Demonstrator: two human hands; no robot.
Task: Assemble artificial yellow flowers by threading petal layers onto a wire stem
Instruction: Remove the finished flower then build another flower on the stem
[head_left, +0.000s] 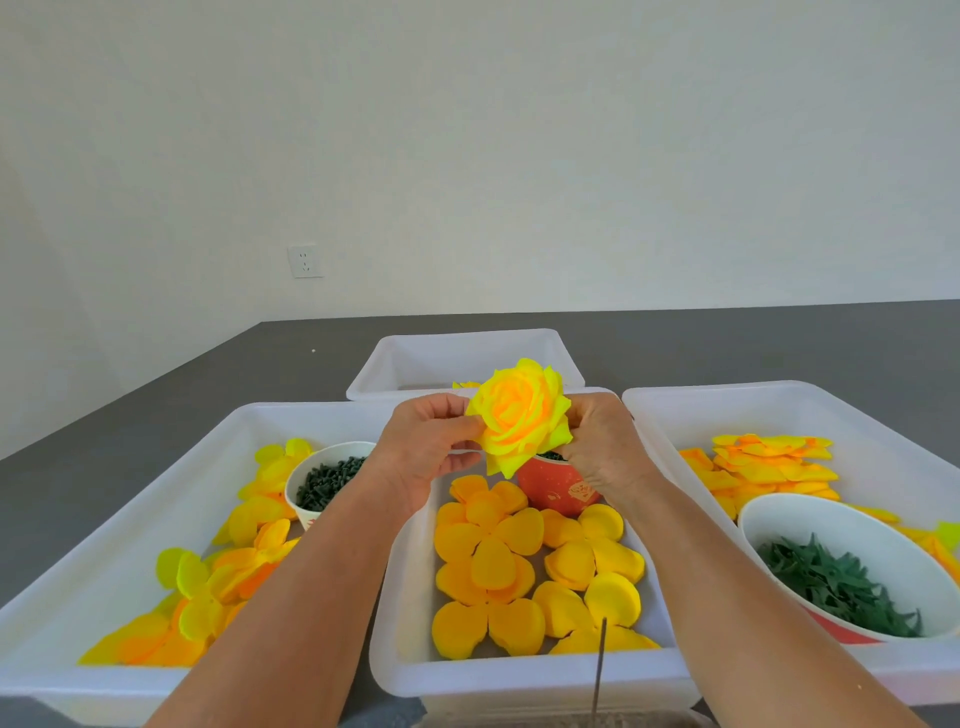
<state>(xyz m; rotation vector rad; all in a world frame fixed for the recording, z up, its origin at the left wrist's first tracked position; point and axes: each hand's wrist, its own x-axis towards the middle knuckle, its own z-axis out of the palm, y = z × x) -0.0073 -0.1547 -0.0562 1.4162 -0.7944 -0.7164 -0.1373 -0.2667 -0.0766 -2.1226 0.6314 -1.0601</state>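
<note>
I hold a full yellow flower (519, 415) with an orange heart up above the middle tray (395, 613). My left hand (426, 441) pinches its left petals, and my right hand (602, 441) grips its right side from behind. Its stem end is hidden behind the petals. Flat orange-yellow petal layers (498, 561) lie in the middle tray below. A thin upright wire stem (600, 660) rises at the near edge of that tray.
Left tray (156, 499) holds yellow petals and a white cup of dark green pieces (327, 480). A red cup (556, 486) stands under the flower. Right tray (810, 410) holds petals and a bowl of green leaves (831, 587). A far tray (467, 358) stands behind on the grey table.
</note>
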